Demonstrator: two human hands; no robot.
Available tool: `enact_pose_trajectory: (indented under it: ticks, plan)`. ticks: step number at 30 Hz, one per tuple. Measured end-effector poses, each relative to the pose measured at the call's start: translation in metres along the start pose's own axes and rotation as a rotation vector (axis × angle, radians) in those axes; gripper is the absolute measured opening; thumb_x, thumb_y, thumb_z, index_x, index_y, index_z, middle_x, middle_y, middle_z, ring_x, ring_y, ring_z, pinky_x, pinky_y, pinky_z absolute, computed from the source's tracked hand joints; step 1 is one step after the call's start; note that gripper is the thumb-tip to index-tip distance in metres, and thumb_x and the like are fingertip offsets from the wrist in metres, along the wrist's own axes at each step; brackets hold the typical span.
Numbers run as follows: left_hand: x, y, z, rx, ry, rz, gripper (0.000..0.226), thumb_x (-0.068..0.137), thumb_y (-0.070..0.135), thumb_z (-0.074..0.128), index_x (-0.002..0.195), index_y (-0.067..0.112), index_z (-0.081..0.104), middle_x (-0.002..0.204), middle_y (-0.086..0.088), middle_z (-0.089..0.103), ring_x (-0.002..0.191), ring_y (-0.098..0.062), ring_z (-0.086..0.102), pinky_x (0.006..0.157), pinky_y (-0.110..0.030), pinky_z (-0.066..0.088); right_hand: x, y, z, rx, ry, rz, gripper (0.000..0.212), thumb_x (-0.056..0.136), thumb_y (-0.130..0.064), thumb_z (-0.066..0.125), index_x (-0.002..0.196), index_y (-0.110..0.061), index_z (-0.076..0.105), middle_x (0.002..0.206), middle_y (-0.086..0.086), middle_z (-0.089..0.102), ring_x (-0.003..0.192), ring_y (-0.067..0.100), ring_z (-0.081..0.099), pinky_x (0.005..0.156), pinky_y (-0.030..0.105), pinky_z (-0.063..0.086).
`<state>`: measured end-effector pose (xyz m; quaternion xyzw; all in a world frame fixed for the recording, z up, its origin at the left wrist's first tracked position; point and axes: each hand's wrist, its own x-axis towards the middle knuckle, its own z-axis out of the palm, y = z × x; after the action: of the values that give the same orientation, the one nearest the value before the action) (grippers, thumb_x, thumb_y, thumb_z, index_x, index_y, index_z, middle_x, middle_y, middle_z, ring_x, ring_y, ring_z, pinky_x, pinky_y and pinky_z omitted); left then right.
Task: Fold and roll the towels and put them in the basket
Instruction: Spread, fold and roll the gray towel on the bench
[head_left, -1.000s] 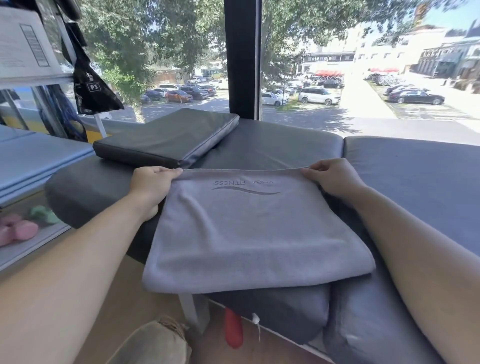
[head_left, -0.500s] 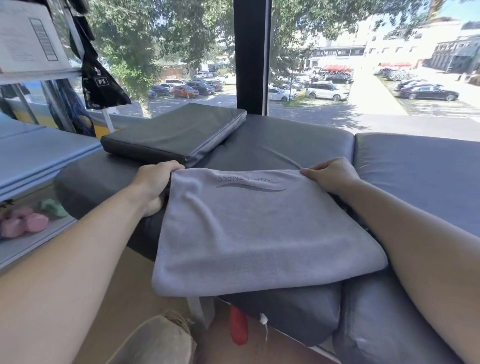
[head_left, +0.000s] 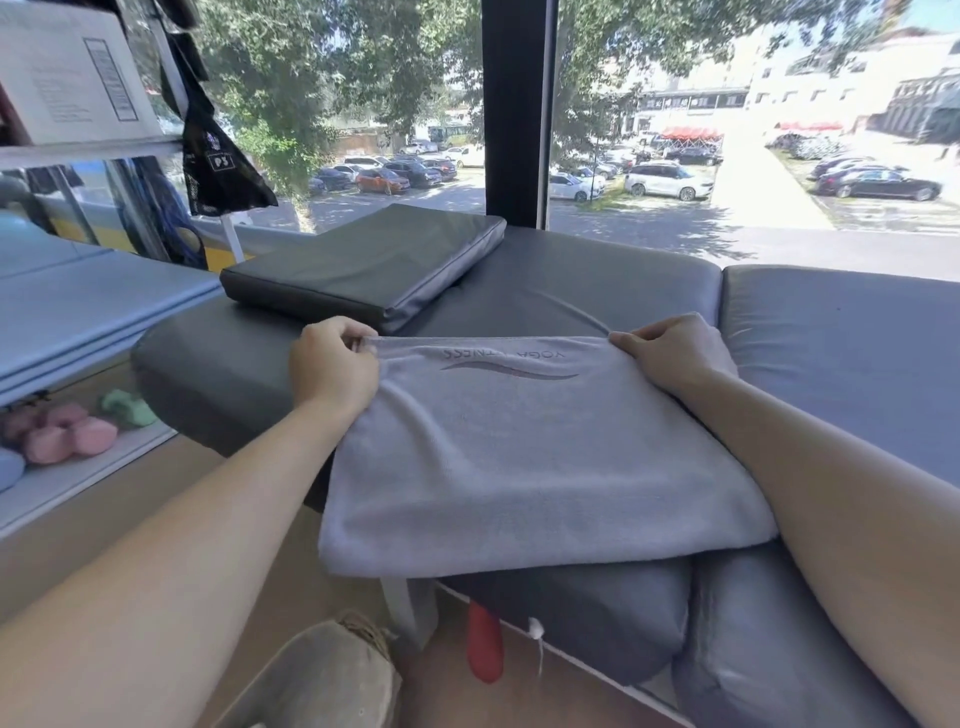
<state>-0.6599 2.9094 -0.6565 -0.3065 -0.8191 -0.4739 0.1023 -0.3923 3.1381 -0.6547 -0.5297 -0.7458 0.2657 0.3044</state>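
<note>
Two hands pinched the far corners of the folded grey towel (head_left: 524, 457): left hand (head_left: 332, 366) and right hand (head_left: 672, 353), equally near. It lay on the padded bench (head_left: 597, 280), its long axis running left to right, its body stretching back toward the person. A dark cushion (head_left: 363, 270) sat just beyond, clear of any roll inward

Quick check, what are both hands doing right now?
Left hand: pinches the far left corner of the grey towel.
Right hand: pinches the towel's far right corner.
</note>
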Motion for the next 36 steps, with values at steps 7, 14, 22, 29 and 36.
enact_pose_trajectory:
  ticks: [7,14,22,29,36]
  plan:
    - [-0.016,0.002,-0.021,-0.268,0.231,-0.04,0.035,0.081,0.017,0.081,0.111,0.015,0.063,0.116,-0.002,0.065,0.103,-0.017,0.063,0.09,-0.03,0.052,-0.005,0.001,-0.012,0.119,-0.148,0.007,0.031,0.074,-0.059,0.082,0.088,-0.031,0.08,0.095,-0.011,0.075,0.091,0.012,0.069,0.088,0.03,0.055]
    - [-0.105,-0.004,-0.065,-0.253,0.154,-0.106,0.029,0.079,0.034,0.083,0.097,0.019,0.065,0.082,0.005,0.066,0.075,-0.008,0.061,0.073,-0.027,0.048,-0.011,-0.003,-0.027,0.121,-0.352,0.045,0.081,0.063,-0.067,0.084,0.12,-0.014,0.063,0.103,0.001,0.066,0.079,0.016,0.062,0.063,0.028,0.047]
    - [-0.14,-0.01,-0.075,-0.206,-0.239,-0.239,0.051,0.081,0.052,0.077,0.068,0.008,0.054,0.058,0.003,0.05,0.059,-0.02,0.045,0.057,-0.034,0.032,-0.064,-0.003,-0.073,0.368,-0.524,0.069,0.068,0.086,-0.021,0.08,0.145,-0.009,0.048,0.113,0.002,0.067,0.108,0.016,0.067,0.102,0.032,0.051]
    - [-0.155,-0.026,-0.08,-0.454,-0.412,-0.385,0.075,0.065,0.07,0.07,0.075,-0.002,0.055,0.072,-0.002,0.056,0.072,-0.016,0.049,0.073,-0.036,0.034,-0.139,0.011,-0.097,-0.106,-0.275,-0.032,0.053,0.078,-0.064,0.075,0.071,-0.012,0.067,0.064,0.002,0.062,0.064,0.021,0.056,0.062,0.032,0.042]
    - [-0.163,-0.022,-0.087,-0.59,-0.421,-0.469,0.039,0.085,0.043,0.077,0.075,0.011,0.057,0.076,-0.008,0.062,0.085,-0.032,0.072,0.064,-0.03,0.056,-0.161,0.022,-0.102,-0.189,-0.216,-0.038,0.053,0.078,-0.058,0.078,0.059,-0.014,0.056,0.05,-0.001,0.058,0.061,0.021,0.055,0.058,0.031,0.039]
